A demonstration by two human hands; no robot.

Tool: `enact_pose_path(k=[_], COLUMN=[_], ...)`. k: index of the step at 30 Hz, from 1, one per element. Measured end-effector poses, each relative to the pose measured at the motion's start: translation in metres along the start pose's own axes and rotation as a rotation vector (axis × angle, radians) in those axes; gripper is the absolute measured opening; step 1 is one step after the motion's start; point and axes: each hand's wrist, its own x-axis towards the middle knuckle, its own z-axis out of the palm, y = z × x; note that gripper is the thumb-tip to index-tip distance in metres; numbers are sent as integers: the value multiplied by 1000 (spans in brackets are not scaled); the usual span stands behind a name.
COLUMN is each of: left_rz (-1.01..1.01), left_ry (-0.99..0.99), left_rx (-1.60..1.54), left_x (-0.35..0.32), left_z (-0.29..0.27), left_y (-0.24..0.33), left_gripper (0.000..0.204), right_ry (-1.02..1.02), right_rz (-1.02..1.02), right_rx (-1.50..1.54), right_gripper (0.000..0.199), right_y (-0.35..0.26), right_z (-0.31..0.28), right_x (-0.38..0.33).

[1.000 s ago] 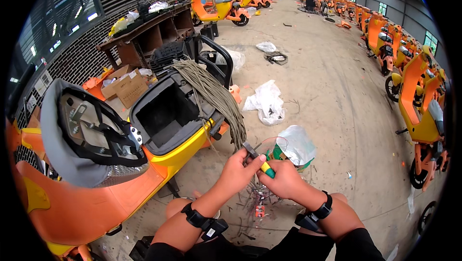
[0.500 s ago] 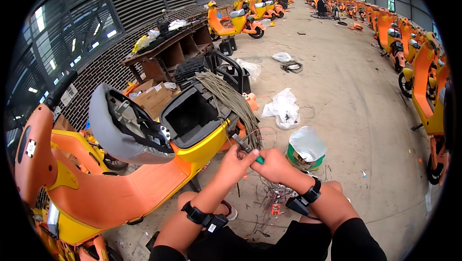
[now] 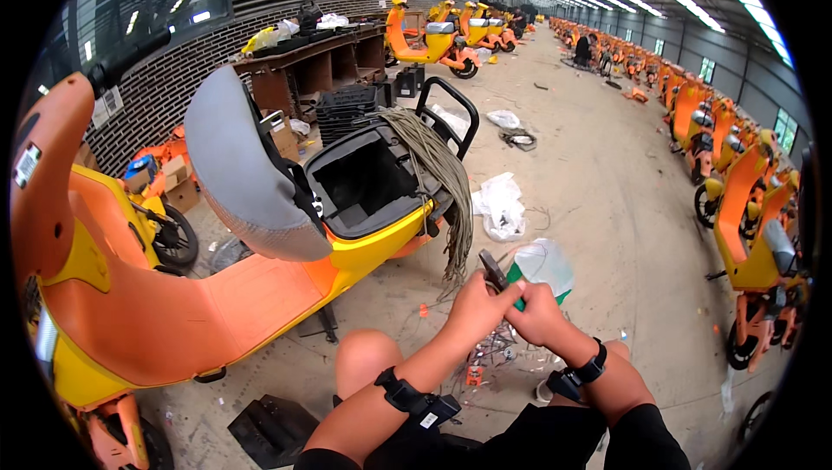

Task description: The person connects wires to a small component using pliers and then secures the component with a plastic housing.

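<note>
In front of my knees, both hands meet on green-handled pliers (image 3: 494, 270), whose dark metal head points up and away. My left hand (image 3: 478, 305) is closed around them near the head. My right hand (image 3: 538, 314) is closed at the green handle, with part of the grip hidden by fingers. To the left stands an orange and yellow scooter (image 3: 234, 301) with its grey seat (image 3: 243, 166) tipped up. The dark storage box (image 3: 342, 231) beneath the seat is exposed. A bundle of grey-green cables (image 3: 438, 153) drapes over the scooter's rear, beyond my hands.
Just past my hands is a green container with a silvery lining (image 3: 546, 264). Wire scraps (image 3: 498, 349) litter the floor below. White plastic bags (image 3: 500, 207) lie farther out. Rows of scooters (image 3: 745, 236) line the right side; a brown workbench (image 3: 325, 75) stands at the back left.
The view has shifted, and my hands with the pliers now sit farther right and lower, away from the scooter's rear and cable bundle. Both hands keep their hold.
</note>
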Motion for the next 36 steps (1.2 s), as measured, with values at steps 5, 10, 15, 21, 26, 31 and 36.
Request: enact_pose_path(k=[5,10,15,21,26,31,36], left_rz=[62,46,12,2,-88,-93,-129], left_ry=[-246,-353,-328,-261,-320,-189,-266], left_rx=[-115,53,0,45,66,70,62], left_x=[-3,-22,-21,-7,-3,5,17], left_z=[0,-2,-27,-46,-48,-42,-51], left_y=[-26,-41,-41,-38,-49,-75,-62], left_gripper=[60,55,51,56,56,45,23], right_ry=[-42,-24,-100,-273,-259,-273,-264], right_rz=[107,247,401,472,506,587,613], right_rx=[-130,-219,79,250,311,303,390], right_gripper=[30,28,23,22,20,23,28], right_y=[-9,-8,-24,-17,7,41,57], right_z=[-8,7,25,33,50,57,55], right_x=[-21,-54,-51,-38,-41,-43,-42])
